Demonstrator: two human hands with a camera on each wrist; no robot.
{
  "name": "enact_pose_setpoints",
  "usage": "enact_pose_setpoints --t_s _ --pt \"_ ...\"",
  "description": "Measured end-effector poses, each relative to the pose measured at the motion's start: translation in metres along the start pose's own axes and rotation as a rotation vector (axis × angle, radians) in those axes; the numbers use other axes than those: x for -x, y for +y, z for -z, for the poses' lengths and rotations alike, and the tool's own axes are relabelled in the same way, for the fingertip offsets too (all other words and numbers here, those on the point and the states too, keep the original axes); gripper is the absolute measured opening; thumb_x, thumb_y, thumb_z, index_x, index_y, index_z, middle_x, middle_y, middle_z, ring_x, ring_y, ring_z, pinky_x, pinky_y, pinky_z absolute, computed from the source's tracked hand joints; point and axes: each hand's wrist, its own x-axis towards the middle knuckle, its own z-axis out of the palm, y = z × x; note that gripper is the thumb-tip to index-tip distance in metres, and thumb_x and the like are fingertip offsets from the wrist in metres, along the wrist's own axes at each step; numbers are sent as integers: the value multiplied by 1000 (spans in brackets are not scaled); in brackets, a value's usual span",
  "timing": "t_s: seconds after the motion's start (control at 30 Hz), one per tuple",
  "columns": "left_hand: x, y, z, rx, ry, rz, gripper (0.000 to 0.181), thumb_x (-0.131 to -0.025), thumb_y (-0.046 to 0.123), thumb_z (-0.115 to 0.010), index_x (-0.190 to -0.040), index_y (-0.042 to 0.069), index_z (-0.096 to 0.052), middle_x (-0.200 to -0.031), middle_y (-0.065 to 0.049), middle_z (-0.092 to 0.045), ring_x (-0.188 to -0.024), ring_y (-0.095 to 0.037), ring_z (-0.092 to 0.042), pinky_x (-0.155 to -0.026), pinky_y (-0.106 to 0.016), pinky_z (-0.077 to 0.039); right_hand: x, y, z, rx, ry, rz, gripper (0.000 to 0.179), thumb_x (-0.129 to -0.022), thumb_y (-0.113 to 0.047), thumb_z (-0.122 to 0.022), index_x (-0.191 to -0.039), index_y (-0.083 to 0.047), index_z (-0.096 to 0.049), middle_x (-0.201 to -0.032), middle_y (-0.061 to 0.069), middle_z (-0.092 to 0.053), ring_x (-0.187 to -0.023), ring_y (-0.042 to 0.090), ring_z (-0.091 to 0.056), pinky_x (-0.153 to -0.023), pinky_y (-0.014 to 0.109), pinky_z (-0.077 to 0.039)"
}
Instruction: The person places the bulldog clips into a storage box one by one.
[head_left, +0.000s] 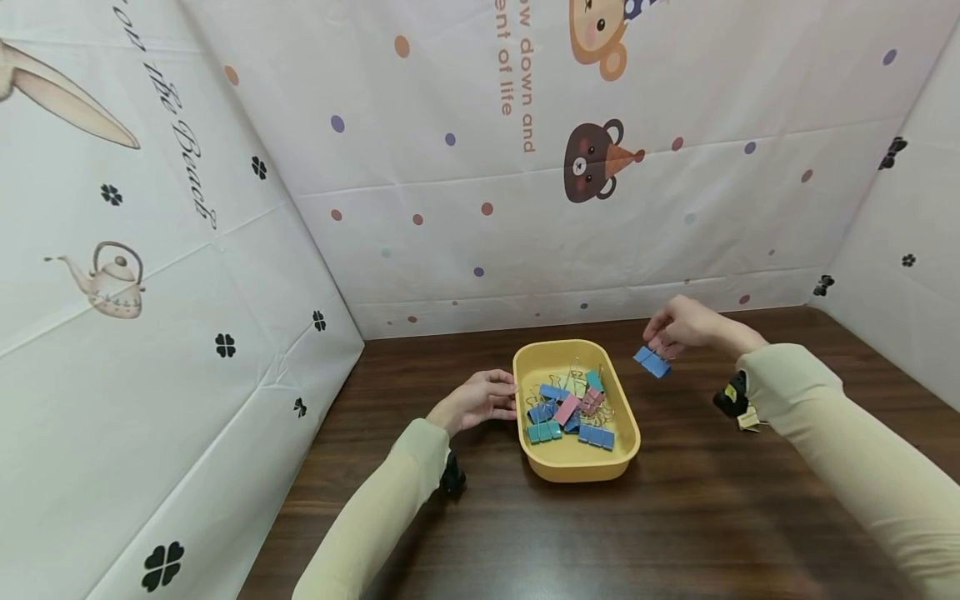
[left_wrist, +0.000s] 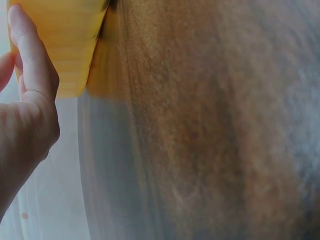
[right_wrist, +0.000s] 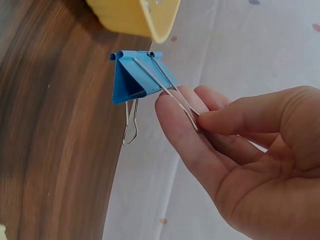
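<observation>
Between thumb and fingers, my right hand [head_left: 684, 325] pinches one wire handle of a blue binder clip [right_wrist: 142, 75]. That clip [head_left: 652, 362] hangs in the air to the right of a yellow plastic tray [head_left: 628, 442]; its other wire handle points away from the hand. Inside the tray lies a pile of binder clips in blue, teal, pink and pale yellow. At the tray's left side, my left hand [head_left: 480, 400] touches the outer wall with fairly straight fingers. The left wrist view shows those fingers [left_wrist: 35, 60] against the yellow wall.
A pale yellow binder clip [head_left: 748, 419] lies on the dark wooden table [head_left: 480, 533], partly behind the right forearm. White printed sheets [head_left: 450, 242] rise at the table's back and sides. Black wrist cameras [head_left: 452, 477] sit below the cuffs.
</observation>
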Motion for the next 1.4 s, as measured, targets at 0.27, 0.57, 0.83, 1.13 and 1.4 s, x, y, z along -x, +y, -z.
enact_pose_setpoints --t_s 0.27,0.57,0.83,1.13,1.4 --pt "0 2 -1 -6 6 -3 7 -96 4 -55 -99 9 -51 -87 -7 -60 -73 -19 -62 -67 -33 -59 -9 -17 -12 -5 -5 43 22 -90 10 -48 -107 21 -59 -92 27 -69 -76 24 -70 -71 40 -61" --pt "2 5 -1 -10 11 -1 7 -96 5 -55 -101 8 -51 -88 -8 -61 -73 -19 -62 -67 -33 -59 -16 -34 -24 -25 -26 84 22 -91 9 -48 -107 19 -60 -95 27 -69 -78 24 -70 -73 39 -61" --pt "2 4 0 -11 6 -4 11 -97 4 -53 -107 5 -49 -92 -10 -60 -75 -19 -63 -68 -33 -59 -21 -47 -35 -35 -48 121 22 -91 9 -48 -107 18 -61 -94 27 -69 -79 26 -71 -73 40 -61" --pt "3 4 1 -8 -19 -10 14 -97 6 -54 -110 5 -47 -92 -8 -60 -76 -18 -63 -68 -33 -59 -26 -41 -41 -26 -72 160 27 -89 9 -55 -114 16 -59 -111 35 -63 -92 38 -69 -78 41 -60" --pt "2 4 1 -20 3 -8 9 -97 4 -53 -105 6 -49 -89 -8 -61 -75 -19 -63 -68 -33 -59 -6 -9 -11 221 64 133 22 -90 -5 -60 -106 10 -65 -87 19 -70 -70 22 -67 -64 37 -58"
